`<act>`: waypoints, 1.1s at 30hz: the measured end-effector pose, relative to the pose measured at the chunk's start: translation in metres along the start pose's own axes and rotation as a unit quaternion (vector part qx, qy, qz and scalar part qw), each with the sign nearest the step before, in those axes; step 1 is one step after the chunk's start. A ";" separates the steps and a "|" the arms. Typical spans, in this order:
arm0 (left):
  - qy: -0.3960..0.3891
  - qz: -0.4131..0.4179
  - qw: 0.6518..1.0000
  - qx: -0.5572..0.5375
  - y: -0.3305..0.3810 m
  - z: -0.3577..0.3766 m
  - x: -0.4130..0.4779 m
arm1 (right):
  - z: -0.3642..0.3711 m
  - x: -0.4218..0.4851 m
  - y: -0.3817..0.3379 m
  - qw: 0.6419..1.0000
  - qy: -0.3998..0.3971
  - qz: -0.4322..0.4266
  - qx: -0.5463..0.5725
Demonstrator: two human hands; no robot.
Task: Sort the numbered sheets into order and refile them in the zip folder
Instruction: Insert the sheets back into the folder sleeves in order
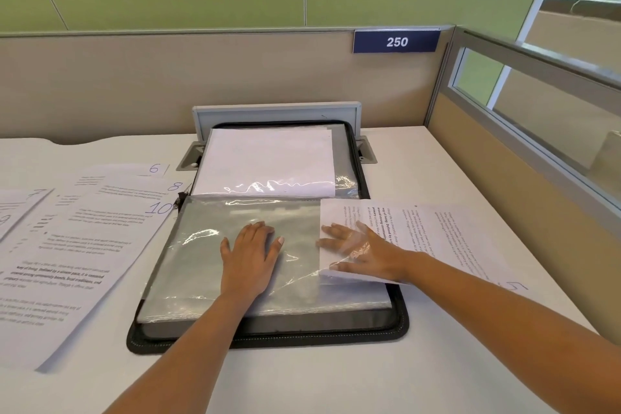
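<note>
A black zip folder (268,338) lies open in the middle of the desk, its clear plastic sleeves (208,245) stacked on the near half. My left hand (250,260) presses flat on the top sleeve. A printed sheet marked 5 (447,232) lies partly inside that sleeve, sticking out to the right. My right hand (361,250) rests on this sheet with its fingers spread under the clear film. The far half of the folder holds sleeves with white paper (268,161). Loose sheets numbered 6, 8 and 10 (100,228) fan out at the left.
More sheets marked 7 and 9 (16,208) lie at the far left edge. A grey cable flap (275,112) stands open behind the folder. Beige partitions close the desk at the back and right, with a blue sign reading 250 (396,41).
</note>
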State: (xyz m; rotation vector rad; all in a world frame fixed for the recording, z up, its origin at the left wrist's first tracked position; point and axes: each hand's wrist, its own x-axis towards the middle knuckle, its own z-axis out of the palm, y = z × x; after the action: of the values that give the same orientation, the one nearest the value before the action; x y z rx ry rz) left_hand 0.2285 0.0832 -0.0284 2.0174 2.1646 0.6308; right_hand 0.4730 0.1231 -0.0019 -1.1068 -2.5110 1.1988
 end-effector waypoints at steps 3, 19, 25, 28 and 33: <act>-0.003 -0.003 1.000 0.002 0.001 0.000 0.000 | 0.000 0.004 0.009 0.963 -0.037 -0.032 -0.264; -0.024 0.001 1.000 0.011 -0.003 0.001 0.000 | -0.008 0.000 0.009 0.967 0.007 -0.046 -0.250; -0.008 0.001 1.000 -0.007 -0.001 0.001 0.000 | -0.018 -0.011 0.034 0.951 -0.003 -0.038 -0.307; -0.011 -0.001 1.000 -0.004 -0.001 0.001 0.001 | -0.008 -0.002 0.018 0.952 -0.009 -0.027 -0.303; -0.036 -0.023 0.999 -0.014 0.004 -0.004 0.002 | 0.014 0.043 -0.009 0.924 -0.035 -0.020 -0.379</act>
State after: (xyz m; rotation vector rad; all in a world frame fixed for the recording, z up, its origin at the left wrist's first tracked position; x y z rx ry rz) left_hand 0.2304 0.0848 -0.0231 1.9398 2.1417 0.5710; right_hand 0.4309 0.1400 -0.0125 -1.1297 -3.1242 0.2130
